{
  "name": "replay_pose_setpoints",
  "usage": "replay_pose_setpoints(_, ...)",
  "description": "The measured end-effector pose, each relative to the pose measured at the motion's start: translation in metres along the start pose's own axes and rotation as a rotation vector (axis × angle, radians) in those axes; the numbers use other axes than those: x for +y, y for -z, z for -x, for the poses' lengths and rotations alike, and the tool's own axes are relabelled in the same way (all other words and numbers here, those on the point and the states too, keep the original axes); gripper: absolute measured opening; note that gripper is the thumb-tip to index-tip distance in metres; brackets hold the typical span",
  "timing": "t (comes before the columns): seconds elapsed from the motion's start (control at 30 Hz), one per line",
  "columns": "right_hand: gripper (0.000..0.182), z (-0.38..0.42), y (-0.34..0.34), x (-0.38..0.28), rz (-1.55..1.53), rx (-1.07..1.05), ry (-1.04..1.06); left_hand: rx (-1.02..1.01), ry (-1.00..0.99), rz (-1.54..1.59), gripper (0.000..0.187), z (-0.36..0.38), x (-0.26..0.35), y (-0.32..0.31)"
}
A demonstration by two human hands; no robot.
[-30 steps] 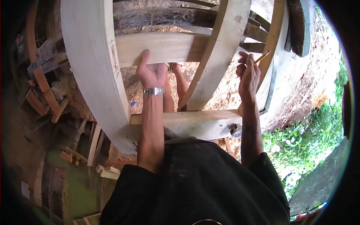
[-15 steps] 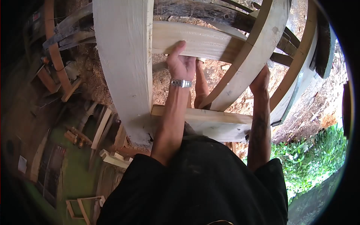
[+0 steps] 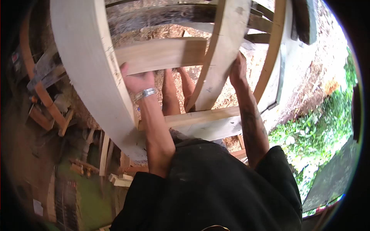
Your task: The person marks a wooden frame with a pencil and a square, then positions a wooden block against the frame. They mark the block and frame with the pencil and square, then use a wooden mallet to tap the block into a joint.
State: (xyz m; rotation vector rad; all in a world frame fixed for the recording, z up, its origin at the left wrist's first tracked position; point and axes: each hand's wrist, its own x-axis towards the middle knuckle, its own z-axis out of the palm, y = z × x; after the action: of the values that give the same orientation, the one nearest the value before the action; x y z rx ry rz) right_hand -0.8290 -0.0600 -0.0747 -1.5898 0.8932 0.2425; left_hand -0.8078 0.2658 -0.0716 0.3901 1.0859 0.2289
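Observation:
A short, pale wooden board (image 3: 165, 54) lies crosswise between two curved planks of a timber frame. My left hand (image 3: 139, 81), with a metal watch on its wrist, grips the board's lower edge near its left end. The thumb is on the front face and the fingers are partly hidden underneath. My right hand (image 3: 238, 71) is closed around the right edge of the middle curved plank (image 3: 225, 50), fingertips hidden behind it. Close beside my left hand stands the wide left curved plank (image 3: 83, 65).
A crosspiece (image 3: 200, 117) spans the frame in front of my body. Dark weathered timber (image 3: 162, 17) runs behind the board. Another curved plank (image 3: 269, 54) stands at the right. Wood offcuts (image 3: 119, 179) lie at lower left, with green plants (image 3: 300, 131) at right.
The camera view has shifted and turned. My left hand is nearer the left curved plank, and the board's slant has changed. My right hand stays at the middle plank's edge.

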Motion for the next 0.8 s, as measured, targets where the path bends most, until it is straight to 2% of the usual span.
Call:
replay_pose_setpoints(0.03, 0.055, 0.008, -0.009, -0.011, -0.039, 0.009, 0.140, 0.020, 0.002, -0.007, 0.074, -0.004, 0.002, 0.002)
replay_pose_setpoints(0.1, 0.053, 0.023, -0.003, -0.033, 0.153, 0.094, 0.017, 0.059, -0.014, -0.021, 0.074, -0.015, 0.010, 0.008)
replay_pose_setpoints(0.13, 0.047, 0.030, -0.010, -0.043, 0.085, 0.130, 0.037, 0.049, -0.012, -0.038, 0.072, -0.022, 0.011, 0.017)
replay_pose_setpoints(0.27, 0.043, 0.044, 0.000, -0.048, 0.111, 0.114, 0.127, 0.025, -0.037, -0.115, 0.070, -0.026, 0.015, 0.024)
replay_pose_setpoints(0.33, 0.044, 0.050, 0.002, -0.051, 0.121, 0.102, 0.124, 0.053, -0.042, -0.106, 0.070, -0.023, 0.012, 0.024)
replay_pose_setpoints(0.53, 0.045, 0.061, 0.003, -0.053, 0.146, 0.071, 0.119, -0.131, -0.124, -0.098, 0.067, -0.006, 0.002, -0.003)
replay_pose_setpoints(0.8, 0.046, 0.060, 0.003, -0.044, 0.098, 0.054, 0.082, -0.160, -0.219, -0.129, 0.063, -0.006, -0.001, -0.017)
